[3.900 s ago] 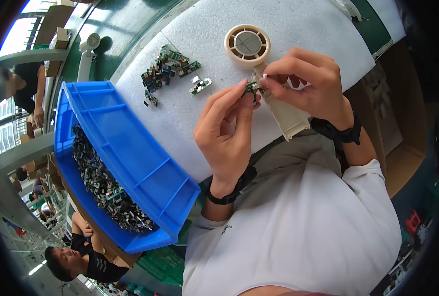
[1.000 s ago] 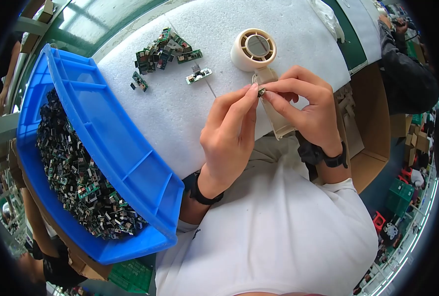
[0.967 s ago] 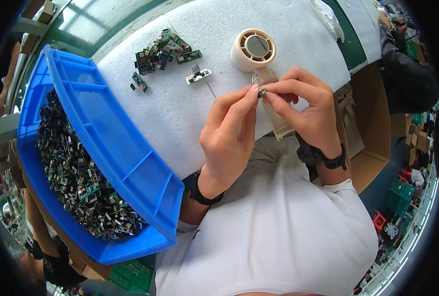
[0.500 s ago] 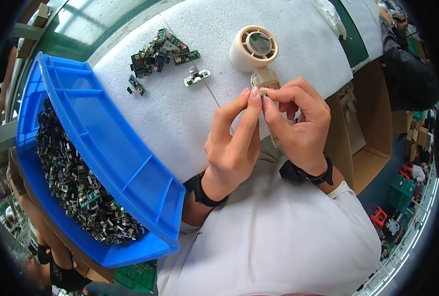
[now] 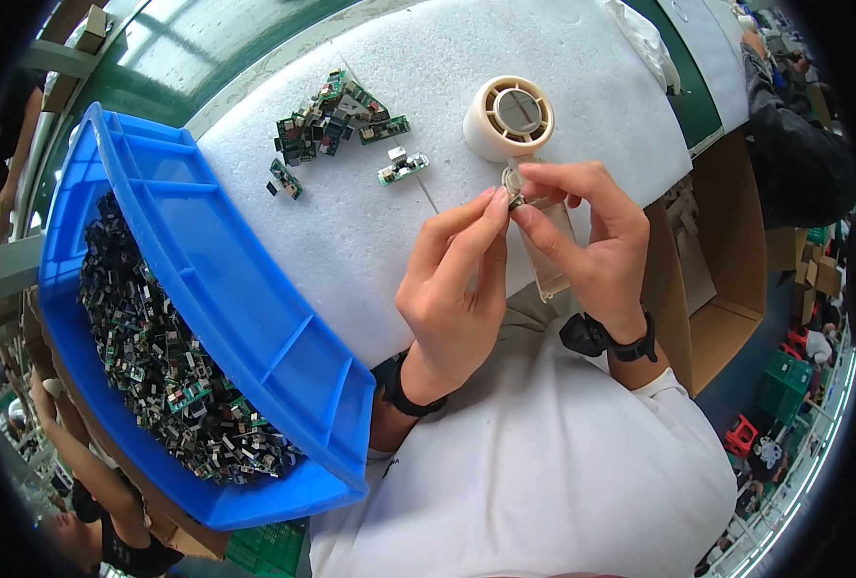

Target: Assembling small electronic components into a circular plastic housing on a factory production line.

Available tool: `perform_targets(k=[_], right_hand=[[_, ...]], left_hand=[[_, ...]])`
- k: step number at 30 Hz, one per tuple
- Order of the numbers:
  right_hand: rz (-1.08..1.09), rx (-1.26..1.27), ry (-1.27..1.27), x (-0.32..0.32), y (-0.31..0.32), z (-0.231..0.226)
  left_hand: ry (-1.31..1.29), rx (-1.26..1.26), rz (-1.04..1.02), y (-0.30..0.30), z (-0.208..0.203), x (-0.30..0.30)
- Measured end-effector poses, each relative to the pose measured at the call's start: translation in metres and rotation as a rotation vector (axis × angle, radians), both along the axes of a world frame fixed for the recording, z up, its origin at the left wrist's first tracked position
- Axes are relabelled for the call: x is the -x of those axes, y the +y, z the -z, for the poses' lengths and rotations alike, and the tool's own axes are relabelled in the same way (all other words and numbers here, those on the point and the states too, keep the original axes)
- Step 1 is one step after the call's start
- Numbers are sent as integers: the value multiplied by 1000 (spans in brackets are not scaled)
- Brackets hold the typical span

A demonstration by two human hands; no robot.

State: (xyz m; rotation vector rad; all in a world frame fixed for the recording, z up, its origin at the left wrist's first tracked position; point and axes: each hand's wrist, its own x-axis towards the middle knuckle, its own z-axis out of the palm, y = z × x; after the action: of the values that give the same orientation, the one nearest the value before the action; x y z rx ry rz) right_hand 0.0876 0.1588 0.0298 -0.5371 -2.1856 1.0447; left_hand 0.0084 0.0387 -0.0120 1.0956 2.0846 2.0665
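Note:
A cream handheld fan (image 5: 487, 131) lies on the white foam sheet, its round head away from me and its open, hollow handle (image 5: 555, 275) toward me. My left hand (image 5: 455, 289) pinches with thumb and forefinger at the fan's neck, on a small circuit board (image 5: 516, 201) that is mostly covered by fingertips. From the other side my right hand (image 5: 596, 236) closes thumb and forefinger around the same small board, beside the neck. Beyond my left hand, one circuit board (image 5: 404, 168) sits apart from a pile of green circuit boards (image 5: 327, 125).
A blue bin (image 5: 245, 279) full of small circuit boards (image 5: 173, 371) stands at my left. White foam sheeting (image 5: 351, 260) covers the bench. At the right is an open cardboard box (image 5: 726, 318) with pale parts inside. Other people are at both sides.
Both hands are slightly lower relative to the fan head, and more of the neck and handle shows. The view has shifted, moving the bench things right and down.

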Motion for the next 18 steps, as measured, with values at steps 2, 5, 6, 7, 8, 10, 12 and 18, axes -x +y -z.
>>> perform_targets(k=[2, 5, 6, 7, 8, 10, 12, 18], right_hand=[[-7, 63, -17, -3, 1, 4], [3, 142, -27, -5, 0, 5], [13, 200, -36, -5, 0, 4], [23, 258, -44, -5, -1, 3], [21, 242, -31, -7, 0, 4], [-3, 305, -10, -10, 4, 15], [-38, 332, 16, -10, 4, 22], [-83, 475, 143, -4, 3, 22]], left_hand=[[6, -4, -1, 1, -1, 2], [16, -19, 5, 2, -3, 4], [16, -19, 5, 2, -3, 4], [18, -20, 4, 3, -4, 5], [21, -22, 2, 3, -5, 5], [18, -38, -1, 5, -6, 5], [-17, -22, -9, 3, -7, 4], [-51, -38, 1, 2, -9, 5]])
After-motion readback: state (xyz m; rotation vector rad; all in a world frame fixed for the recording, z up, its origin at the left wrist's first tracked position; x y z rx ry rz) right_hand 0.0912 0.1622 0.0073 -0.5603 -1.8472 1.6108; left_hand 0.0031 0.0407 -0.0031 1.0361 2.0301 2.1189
